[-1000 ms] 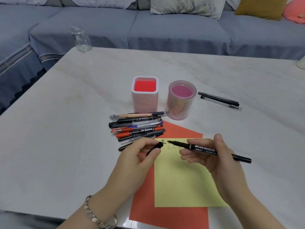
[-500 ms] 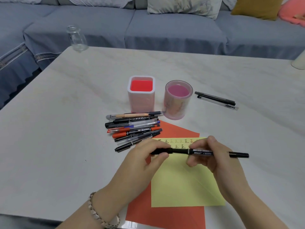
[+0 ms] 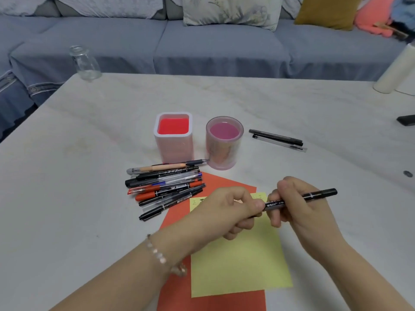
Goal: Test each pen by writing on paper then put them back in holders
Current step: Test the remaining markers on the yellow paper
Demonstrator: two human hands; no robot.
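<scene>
to close the slim black marker pen (image 3: pixel 314 195) well, i'd push straight along its barrel, no twisting. the left hand (image 3: pixel 233 212) curls round its tip end; the right hand (image 3: pixel 298 209), just beside, pinches the barrel, the pen level between them above the yellow paper sheet (image 3: pixel 238 265).

正 handwritten on yellow paper (image 3: pixel 235 261)

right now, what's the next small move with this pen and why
Probably let go with the left hand and let the right hand carry the black pen to the round holder. Both hands grip it above the yellow paper, which already bears marks, and the holder looks empty. The left hand hides the pen's end, so capping is unclear.
</scene>
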